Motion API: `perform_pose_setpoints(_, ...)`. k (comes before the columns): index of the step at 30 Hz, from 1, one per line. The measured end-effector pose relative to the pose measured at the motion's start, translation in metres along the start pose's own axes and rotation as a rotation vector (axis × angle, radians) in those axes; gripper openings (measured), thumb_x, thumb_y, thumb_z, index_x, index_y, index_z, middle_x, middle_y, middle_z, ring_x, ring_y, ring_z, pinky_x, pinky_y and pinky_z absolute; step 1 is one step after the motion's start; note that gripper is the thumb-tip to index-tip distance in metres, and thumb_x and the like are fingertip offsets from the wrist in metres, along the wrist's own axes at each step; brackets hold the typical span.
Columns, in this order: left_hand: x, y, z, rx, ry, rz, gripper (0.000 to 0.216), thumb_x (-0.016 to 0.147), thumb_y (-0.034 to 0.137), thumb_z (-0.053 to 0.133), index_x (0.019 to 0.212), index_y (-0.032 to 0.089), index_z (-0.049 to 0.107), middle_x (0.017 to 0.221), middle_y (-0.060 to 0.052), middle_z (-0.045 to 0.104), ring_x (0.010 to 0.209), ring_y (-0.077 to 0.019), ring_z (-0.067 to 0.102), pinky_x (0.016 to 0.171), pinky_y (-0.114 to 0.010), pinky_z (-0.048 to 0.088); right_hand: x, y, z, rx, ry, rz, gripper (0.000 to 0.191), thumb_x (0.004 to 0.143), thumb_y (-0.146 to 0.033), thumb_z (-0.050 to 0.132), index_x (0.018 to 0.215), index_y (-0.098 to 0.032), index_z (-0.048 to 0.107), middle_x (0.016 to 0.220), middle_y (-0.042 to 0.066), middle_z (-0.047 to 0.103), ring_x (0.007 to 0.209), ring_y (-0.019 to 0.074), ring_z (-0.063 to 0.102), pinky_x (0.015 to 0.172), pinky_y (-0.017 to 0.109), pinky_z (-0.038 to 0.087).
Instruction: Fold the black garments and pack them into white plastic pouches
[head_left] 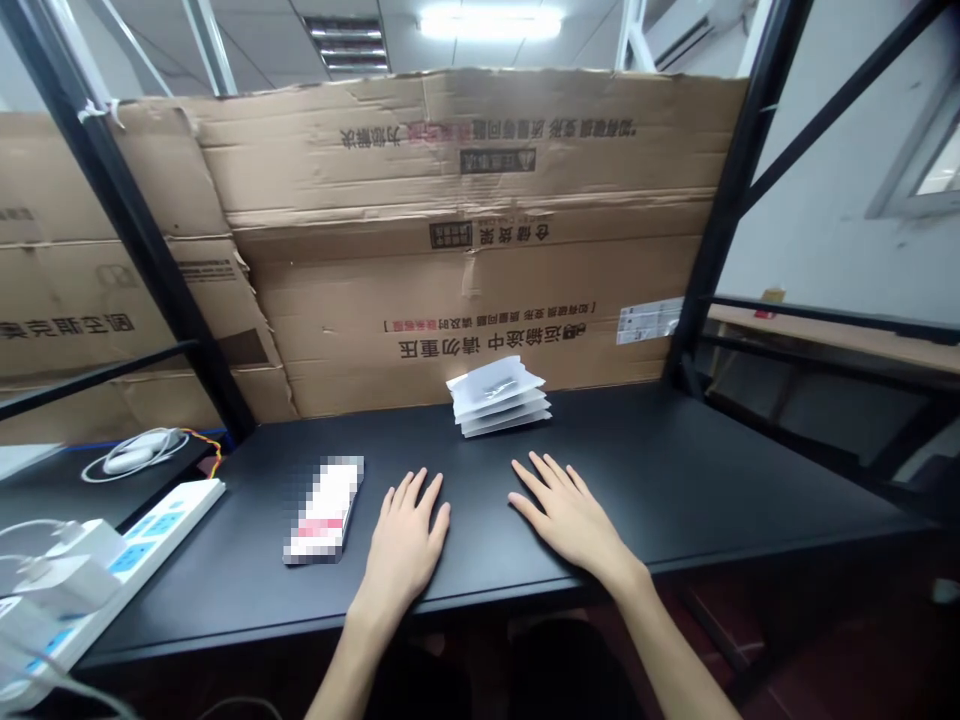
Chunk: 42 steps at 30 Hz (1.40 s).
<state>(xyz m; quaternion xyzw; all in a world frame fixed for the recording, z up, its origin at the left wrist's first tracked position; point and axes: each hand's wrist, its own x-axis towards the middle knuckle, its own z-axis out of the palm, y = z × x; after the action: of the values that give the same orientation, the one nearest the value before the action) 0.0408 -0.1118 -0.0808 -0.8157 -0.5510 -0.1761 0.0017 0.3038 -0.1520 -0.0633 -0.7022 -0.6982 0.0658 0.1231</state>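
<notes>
My left hand (405, 545) lies flat on the black table (675, 480), palm down, fingers stretched out, holding nothing. My right hand (566, 515) rests flat beside it, a short gap apart, fingers spread and empty. A white card-like object with a pink band (325, 510), blurred out, lies just left of my left hand. A small stack of clear plastic bags (499, 397) sits farther back near the cardboard, beyond my right hand.
Flattened cardboard boxes (465, 240) form a wall behind the table. Black frame posts (127, 220) stand at both sides. A white power strip (150, 535) with plugs and a coiled white cable (135, 452) lie at the left.
</notes>
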Motion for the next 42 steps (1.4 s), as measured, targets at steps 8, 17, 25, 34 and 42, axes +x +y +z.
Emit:
perform_pose_setpoints(8, -0.0031, -0.0004, 0.0005, -0.016, 0.003, -0.009, 0.052, 0.112, 0.041, 0.04, 0.159, 0.025, 0.053, 0.169, -0.008, 0.047, 0.16, -0.0303, 0.038, 0.131, -0.055, 0.032, -0.0022, -0.0018, -0.0025, -0.01, -0.002, 0.003, 0.07, 0.109, -0.066, 0.029, 0.169, -0.032, 0.036, 0.178, 0.003, 0.025, 0.167, 0.0261, 0.018, 0.135, 0.051, 0.016)
perform_pose_setpoints(17, -0.0023, 0.0009, -0.0001, -0.015, 0.006, -0.012, 0.051, 0.111, 0.04, 0.042, 0.159, 0.025, 0.054, 0.168, -0.008, 0.048, 0.16, -0.03, 0.039, 0.131, -0.055, 0.032, -0.0027, -0.0019, -0.0024, -0.007, -0.007, 0.001, 0.069, 0.109, -0.066, 0.029, 0.169, -0.032, 0.035, 0.179, 0.004, 0.024, 0.167, 0.0254, 0.017, 0.135, 0.051, 0.015)
perform_pose_setpoints(25, -0.0031, 0.0008, -0.0004, -0.012, -0.002, -0.012, 0.052, 0.112, 0.04, 0.04, 0.159, 0.024, 0.053, 0.169, -0.008, 0.047, 0.16, -0.0298, 0.038, 0.131, -0.055, 0.032, -0.0047, -0.0015, -0.0015, -0.025, -0.002, 0.005, 0.067, 0.11, -0.064, 0.028, 0.169, -0.032, 0.035, 0.178, 0.004, 0.025, 0.166, 0.0252, 0.018, 0.134, 0.051, 0.016)
perform_pose_setpoints(34, -0.0031, 0.0, 0.0007, -0.013, 0.028, 0.002, 0.05, 0.111, 0.039, 0.042, 0.157, 0.025, 0.056, 0.167, -0.009, 0.05, 0.158, -0.0307, 0.041, 0.13, -0.055, 0.034, -0.0048, -0.0013, -0.001, -0.022, 0.0, -0.001, 0.067, 0.11, -0.064, 0.028, 0.169, -0.032, 0.036, 0.178, 0.005, 0.026, 0.166, 0.0254, 0.018, 0.134, 0.051, 0.016)
perform_pose_setpoints(42, -0.0046, -0.0008, 0.0027, -0.032, 0.067, 0.013, 0.049, 0.111, 0.039, 0.042, 0.155, 0.024, 0.058, 0.166, -0.01, 0.051, 0.157, -0.0311, 0.043, 0.129, -0.056, 0.035, -0.0042, 0.0003, 0.0006, -0.011, 0.002, -0.005, 0.069, 0.11, -0.066, 0.026, 0.169, -0.032, 0.035, 0.179, 0.005, 0.025, 0.166, 0.0257, 0.018, 0.134, 0.052, 0.015)
